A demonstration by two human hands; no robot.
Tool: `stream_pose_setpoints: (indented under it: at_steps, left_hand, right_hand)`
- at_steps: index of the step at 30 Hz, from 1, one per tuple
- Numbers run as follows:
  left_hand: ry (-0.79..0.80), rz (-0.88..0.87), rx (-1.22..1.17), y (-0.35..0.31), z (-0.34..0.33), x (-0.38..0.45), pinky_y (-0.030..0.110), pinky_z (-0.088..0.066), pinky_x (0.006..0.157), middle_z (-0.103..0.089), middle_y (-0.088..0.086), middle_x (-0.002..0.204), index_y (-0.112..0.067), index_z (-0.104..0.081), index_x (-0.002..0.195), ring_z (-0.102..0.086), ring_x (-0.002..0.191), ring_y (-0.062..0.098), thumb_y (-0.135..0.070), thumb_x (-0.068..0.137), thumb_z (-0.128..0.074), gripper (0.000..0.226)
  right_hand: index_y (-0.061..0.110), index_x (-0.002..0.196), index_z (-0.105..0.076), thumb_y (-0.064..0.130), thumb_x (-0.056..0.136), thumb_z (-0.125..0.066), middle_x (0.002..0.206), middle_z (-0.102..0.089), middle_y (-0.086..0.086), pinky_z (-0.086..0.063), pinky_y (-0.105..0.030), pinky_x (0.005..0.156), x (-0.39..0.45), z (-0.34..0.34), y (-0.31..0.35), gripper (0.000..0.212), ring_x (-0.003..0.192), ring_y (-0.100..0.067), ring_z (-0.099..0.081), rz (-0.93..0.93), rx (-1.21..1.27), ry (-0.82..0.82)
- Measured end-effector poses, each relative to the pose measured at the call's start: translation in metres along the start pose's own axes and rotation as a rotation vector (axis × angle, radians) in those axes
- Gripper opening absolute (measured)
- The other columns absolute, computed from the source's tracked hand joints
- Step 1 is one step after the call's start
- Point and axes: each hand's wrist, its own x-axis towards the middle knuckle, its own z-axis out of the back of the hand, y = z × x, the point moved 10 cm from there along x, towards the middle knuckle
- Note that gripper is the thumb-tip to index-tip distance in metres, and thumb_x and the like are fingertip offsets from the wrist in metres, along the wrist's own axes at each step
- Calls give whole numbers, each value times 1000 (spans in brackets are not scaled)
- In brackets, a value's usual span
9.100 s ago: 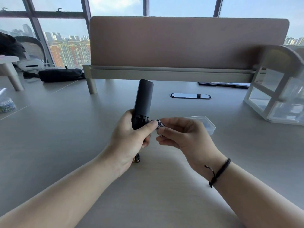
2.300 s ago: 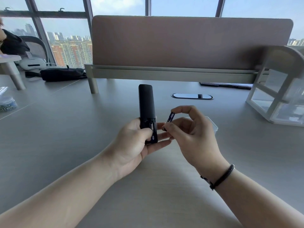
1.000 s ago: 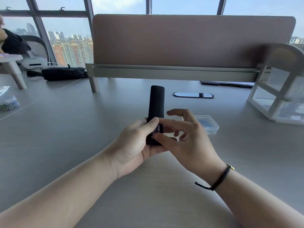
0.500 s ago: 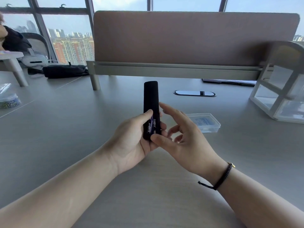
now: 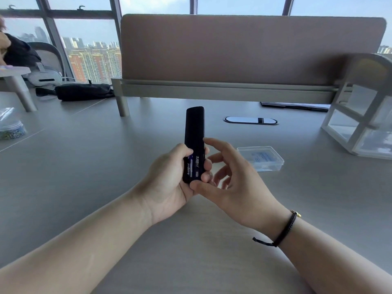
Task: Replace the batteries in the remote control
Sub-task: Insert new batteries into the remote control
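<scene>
The left hand (image 5: 169, 179) has its fingers (image 5: 206, 166) wrapped around the lower end of the remote control (image 5: 194, 143), held upright above the counter (image 5: 84, 166). The right hand (image 5: 231, 181) is spread loose, its thumb touching the remote's base, holding nothing. Two batteries (image 5: 193, 166) lie side by side in the open compartment. Seating looks done; the cover, not visible here, remains. A clear plastic box (image 5: 261, 158) sits right of the remote.

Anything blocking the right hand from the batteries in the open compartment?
Nothing visible. Both batteries lie exposed in the remote, held by the left hand. The right hand is beside it, fingers open.
</scene>
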Motion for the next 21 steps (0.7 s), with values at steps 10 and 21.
stream_pose_setpoints:
  at_steps: [10, 21]
  left_hand:
    - [-154, -202, 6, -24, 14, 0, 29, -52, 50, -60, 12, 73, 4, -55, 112, -56, 54, 18, -12, 105, -37, 25]
    - [-501, -378, -91, -50, 71, 2, 25, -55, 52, -63, 13, 79, -1, -55, 96, -68, 54, 17, -10, 104, -42, 18]
  right_hand:
    - [41, 139, -39, 42, 74, -79, 103, -63, 17, -50, -22, 64, 1, 4, -3, 77, 72, -7, -62, 7, -21, -47]
    - [43, 128, -52, 60, 76, -68, 116, -61, 24, -43, -19, 84, 0, -17, -24, 57, 107, 1, -52, -71, -221, 103]
